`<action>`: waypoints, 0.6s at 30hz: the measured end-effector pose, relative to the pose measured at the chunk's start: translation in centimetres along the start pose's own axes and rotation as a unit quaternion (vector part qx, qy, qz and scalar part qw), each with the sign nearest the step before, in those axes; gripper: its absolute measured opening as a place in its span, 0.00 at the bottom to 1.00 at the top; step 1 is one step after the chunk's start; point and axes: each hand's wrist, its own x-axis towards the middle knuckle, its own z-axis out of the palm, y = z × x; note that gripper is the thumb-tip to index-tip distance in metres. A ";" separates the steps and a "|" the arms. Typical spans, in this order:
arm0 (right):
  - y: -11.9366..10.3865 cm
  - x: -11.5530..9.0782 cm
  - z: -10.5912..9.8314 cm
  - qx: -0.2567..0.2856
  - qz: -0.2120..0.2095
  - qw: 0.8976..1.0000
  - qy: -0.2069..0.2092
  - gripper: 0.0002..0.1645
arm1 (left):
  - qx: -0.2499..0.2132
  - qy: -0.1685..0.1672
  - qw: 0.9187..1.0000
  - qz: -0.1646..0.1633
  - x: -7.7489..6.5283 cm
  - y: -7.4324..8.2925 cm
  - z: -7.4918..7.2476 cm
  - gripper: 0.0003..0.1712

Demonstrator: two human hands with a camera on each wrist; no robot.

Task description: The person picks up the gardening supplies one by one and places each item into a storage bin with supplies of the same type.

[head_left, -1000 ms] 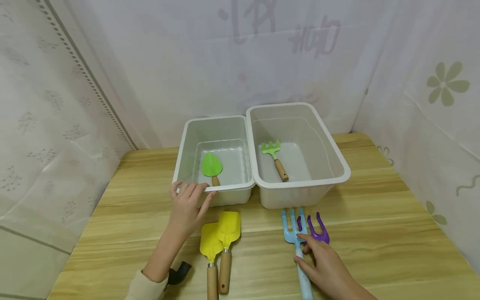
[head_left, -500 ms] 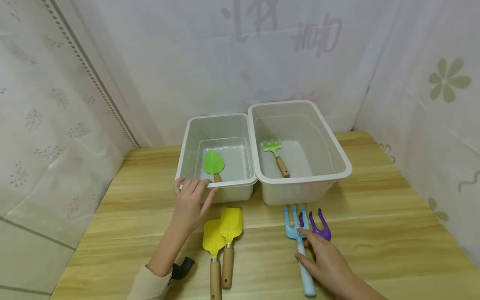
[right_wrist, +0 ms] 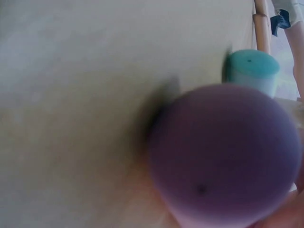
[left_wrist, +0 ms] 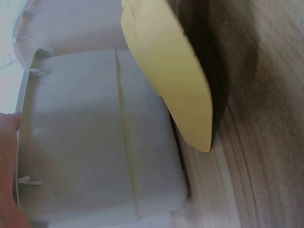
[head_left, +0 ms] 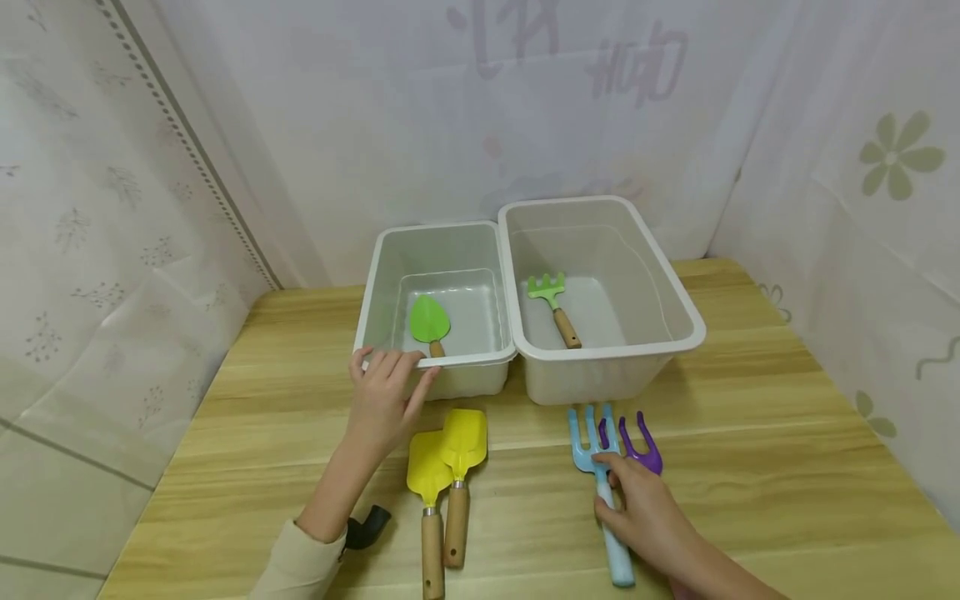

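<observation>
My left hand (head_left: 382, 396) grips the front rim of the left plastic bin (head_left: 465, 383), fingers hooked over the edge and thumb outside. A green trowel (head_left: 430, 317) lies in that bin. With loosely bent fingers, my right hand (head_left: 648, 508) touches a light blue hand fork (head_left: 615, 546) on the table, index finger on its head and thumb across its handle. Beside it lies a purple hand fork (head_left: 647, 454), partly hidden under the blue one and the hand. Its round handle end (right_wrist: 223, 152) looms close in the right wrist view.
The taller right bin (head_left: 592, 379) holds a small green rake (head_left: 566, 327). Two yellow shovels (head_left: 463, 446) with wooden handles overlap between my arms. A black object (head_left: 367, 527) sits by the left sleeve. Printed cloth (head_left: 420, 125) surrounds the wooden table (head_left: 300, 333).
The head view has tilted down a little, so the table appears slightly higher. Both hands and all the tools keep their places.
</observation>
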 end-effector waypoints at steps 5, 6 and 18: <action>-0.4 0.1 -0.5 0.000 0.032 0.999 -0.022 0.29 | 0.001 -0.009 1.000 -0.004 0.1 0.0 -0.2 0.29; -0.5 0.1 -0.6 0.000 0.037 0.999 -0.026 0.29 | 0.002 -0.012 1.000 -0.005 0.1 0.0 -0.2 0.28; -0.4 0.1 -1.1 -0.006 0.045 0.999 -0.011 0.26 | 0.004 -0.016 1.000 -0.010 0.1 0.1 -0.3 0.27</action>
